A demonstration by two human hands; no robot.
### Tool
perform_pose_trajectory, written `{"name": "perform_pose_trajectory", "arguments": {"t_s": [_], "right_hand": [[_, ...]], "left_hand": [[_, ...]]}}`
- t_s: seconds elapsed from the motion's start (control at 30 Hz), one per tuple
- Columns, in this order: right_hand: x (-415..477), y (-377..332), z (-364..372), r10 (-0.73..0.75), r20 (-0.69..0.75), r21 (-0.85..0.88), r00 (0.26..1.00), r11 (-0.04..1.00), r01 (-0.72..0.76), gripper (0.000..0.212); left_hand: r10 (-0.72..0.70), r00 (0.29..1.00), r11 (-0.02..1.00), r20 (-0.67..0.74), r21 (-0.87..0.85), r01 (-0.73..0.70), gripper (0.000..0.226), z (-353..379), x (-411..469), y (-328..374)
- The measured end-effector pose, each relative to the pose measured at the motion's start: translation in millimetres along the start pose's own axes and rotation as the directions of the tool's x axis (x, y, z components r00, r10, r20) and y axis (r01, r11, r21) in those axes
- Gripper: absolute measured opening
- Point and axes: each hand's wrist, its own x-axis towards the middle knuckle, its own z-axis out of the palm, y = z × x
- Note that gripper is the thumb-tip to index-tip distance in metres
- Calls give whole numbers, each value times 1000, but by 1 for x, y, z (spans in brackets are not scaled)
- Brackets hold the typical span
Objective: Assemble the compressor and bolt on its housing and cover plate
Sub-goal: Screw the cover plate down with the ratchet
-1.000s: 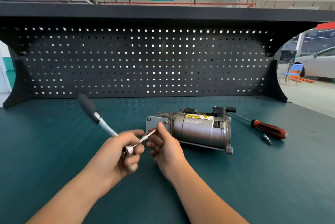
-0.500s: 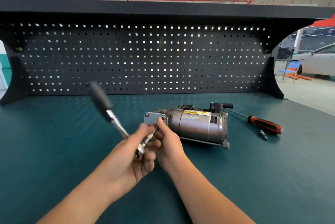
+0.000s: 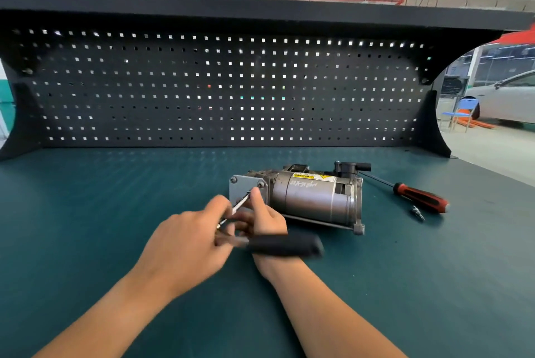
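The grey metal compressor (image 3: 312, 198) lies on its side on the green bench mat, its flat cover plate (image 3: 241, 189) facing left with bolts at the corners. My left hand (image 3: 185, 250) grips the head of a ratchet wrench, whose black handle (image 3: 285, 244) points right across my right wrist and is blurred. A thin silver extension (image 3: 238, 207) runs from the ratchet head up to the cover plate. My right hand (image 3: 260, 220) pinches that extension near the plate, thumb up against the plate's edge.
A screwdriver with a red and black handle (image 3: 419, 197) lies right of the compressor, a small metal bit (image 3: 417, 212) beside it. The black pegboard (image 3: 220, 88) closes off the back of the bench. The bench's right edge runs diagonally past the screwdriver.
The ratchet handle has swung from pointing up and left, round to pointing right over my right wrist. Both hands have stayed at the cover plate.
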Motion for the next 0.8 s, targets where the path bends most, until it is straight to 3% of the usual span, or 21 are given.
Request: {"name": "perform_pose_trajectory", "arguments": {"t_s": [0.07,0.13,0.17,0.2,0.23,0.27,0.33,0.37,0.4,0.43,0.5,0.57,0.63,0.7,0.77,0.8], "right_hand": [[0,2,0,-15,-12,36,1000,999,15,35],[-1,0,-1,-11,-25,28,1000,1000,12,31],[-1,-1,0,-4,-30,26,1000,1000,4,28],[-1,-3,0,7,-37,35,999,999,-6,26],[-1,-5,1,18,-40,50,999,999,-16,24],[-1,-7,3,31,-38,63,999,998,-28,24],[-1,-10,5,54,-20,81,998,995,-53,25],[-1,-10,5,61,-6,84,998,995,-60,26],[-2,-10,6,63,9,78,998,995,-64,26],[-2,-9,5,59,20,61,998,996,-60,25],[-1,-9,4,38,29,13,999,999,-38,24],[-1,-8,2,22,45,-12,999,1000,-21,26],[-2,-6,1,30,66,-7,997,1000,-30,27],[-3,-5,0,63,64,9,996,998,-64,27],[-2,-4,0,92,58,43,994,995,-94,25],[-2,-3,-1,98,57,67,994,993,-102,23]], "left_hand": [[49,997,996,55,70,-53,16,0,-3,4],[-110,993,968,47,-220,118,10,-2,-1,7],[-210,973,879,98,-416,232,13,-1,1,8],[-297,936,729,190,-588,351,16,0,3,12],[-371,876,515,308,-717,470,21,-1,5,16],[-413,799,238,438,-795,558,27,-3,7,19],[-379,652,-347,657,-754,558,38,-9,9,22],[-335,602,-568,725,-665,484,40,-12,9,23],[-310,575,-695,757,-593,407,38,-14,9,20],[-310,567,-738,763,-569,362,33,-16,8,19],[-333,580,-708,743,-604,366,22,-15,8,17],[-375,593,-553,712,-686,473,19,-14,11,15],[-468,655,-180,594,-789,587,11,-15,15,11],[-488,783,319,386,-757,571,14,-15,15,6],[-338,920,781,198,-487,391,21,-15,9,1],[-240,955,920,174,-273,281,24,-14,5,1]]}}
